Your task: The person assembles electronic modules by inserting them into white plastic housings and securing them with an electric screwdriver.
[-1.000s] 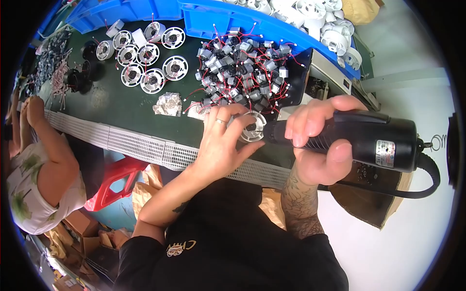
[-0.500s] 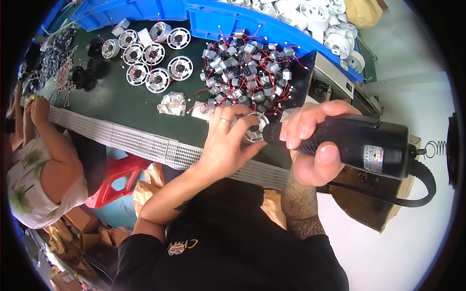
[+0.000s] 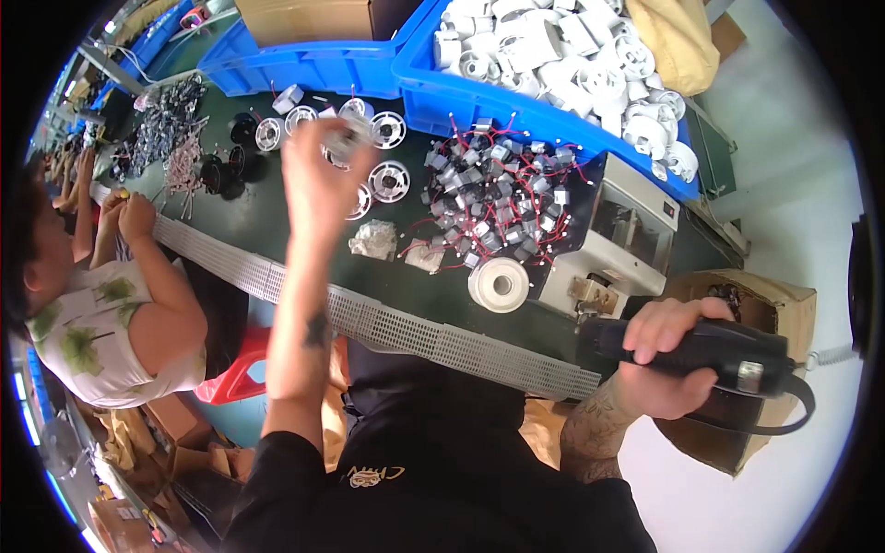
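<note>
Motors (image 3: 498, 194) on bench (image 3: 396, 288), L of machine (image 3: 619, 238), w/ bin (image 3: 438, 103) behind.

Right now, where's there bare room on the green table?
Left of your left forearm, between the black round parts and the perforated white strip; also between the crumpled silvery piece, the lone white ring and that strip. The motor pile is crowded, as are the white wheels around your left hand.

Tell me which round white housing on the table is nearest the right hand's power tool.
The lone housing in front of the motor pile, left of the boxy machine; the other housings cluster farther left, near the left hand.
</note>
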The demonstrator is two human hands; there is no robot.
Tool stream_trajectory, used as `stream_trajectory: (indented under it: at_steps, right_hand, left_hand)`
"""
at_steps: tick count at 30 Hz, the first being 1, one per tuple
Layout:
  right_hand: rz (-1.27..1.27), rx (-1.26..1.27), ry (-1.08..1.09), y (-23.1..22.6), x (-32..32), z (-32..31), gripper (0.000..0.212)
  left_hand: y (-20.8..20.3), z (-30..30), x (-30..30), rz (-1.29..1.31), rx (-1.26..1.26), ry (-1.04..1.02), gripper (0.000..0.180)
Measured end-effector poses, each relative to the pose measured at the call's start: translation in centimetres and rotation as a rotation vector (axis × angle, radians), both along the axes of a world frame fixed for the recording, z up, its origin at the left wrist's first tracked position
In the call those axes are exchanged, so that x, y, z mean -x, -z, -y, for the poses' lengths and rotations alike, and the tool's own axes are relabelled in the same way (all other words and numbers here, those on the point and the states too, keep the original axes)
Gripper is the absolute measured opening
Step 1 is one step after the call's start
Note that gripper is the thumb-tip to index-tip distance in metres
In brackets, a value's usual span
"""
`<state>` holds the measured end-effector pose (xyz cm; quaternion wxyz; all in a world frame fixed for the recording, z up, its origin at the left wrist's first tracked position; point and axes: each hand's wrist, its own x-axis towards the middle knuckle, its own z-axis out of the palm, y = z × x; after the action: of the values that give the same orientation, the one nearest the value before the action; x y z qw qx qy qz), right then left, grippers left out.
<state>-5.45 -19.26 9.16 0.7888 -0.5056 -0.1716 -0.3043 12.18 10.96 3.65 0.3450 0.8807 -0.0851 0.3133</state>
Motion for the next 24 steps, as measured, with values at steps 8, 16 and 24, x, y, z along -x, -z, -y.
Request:
stream_trajectory:
  at_steps: [8, 16, 24]
  right_hand:
    - [-0.155, -0.006, 0.071, 1.7, 2.8, -1.1, 0.071]
    - [-0.147, -0.027, -0.025, 1.8, 2.8, -2.2, 0.067]
    - [-0.167, -0.036, -0.016, 2.1, 3.0, -2.4, 0.066]
  left_hand:
    - [-3.1, -2.6, -11.0, 0.171, -0.278, -0.183, 0.036]
    - [-6.5, 9.8, -10.1, -0.341, -0.425, 0.140, 0.045]
    - [-8.0, 8.1, -5.9, -0.051, 0.053, 0.200, 0.036]
